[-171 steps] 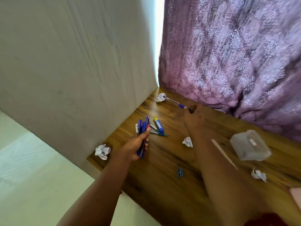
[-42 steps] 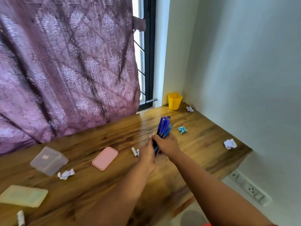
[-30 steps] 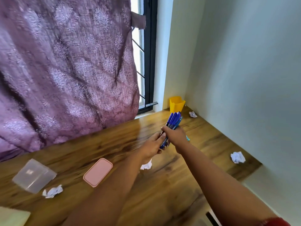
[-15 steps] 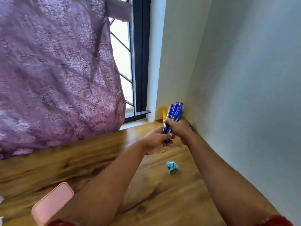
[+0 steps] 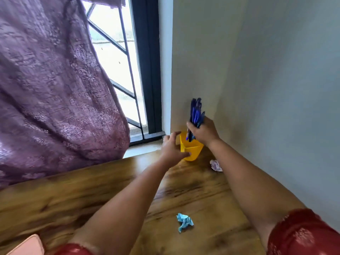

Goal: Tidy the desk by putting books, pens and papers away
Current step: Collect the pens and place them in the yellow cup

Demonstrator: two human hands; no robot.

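A yellow cup (image 5: pixel 192 150) stands in the far corner of the wooden desk (image 5: pixel 92 190), next to the wall. My right hand (image 5: pixel 203 131) grips a bundle of blue pens (image 5: pixel 196 115) upright, their lower ends dipping into the cup's mouth. My left hand (image 5: pixel 172 150) holds the cup's left side, thumb on its front and fingers spread toward the rim.
A crumpled white paper (image 5: pixel 216 165) lies right of the cup by the wall. A crumpled blue paper (image 5: pixel 184 221) lies nearer me. A pink case (image 5: pixel 27 245) shows at the bottom left. A purple curtain (image 5: pixel 55 89) and a barred window (image 5: pixel 117 67) back the desk.
My left hand has let go of the pens and taken the yellow cup. My right hand has carried the pens over the cup and lowered their ends into it.
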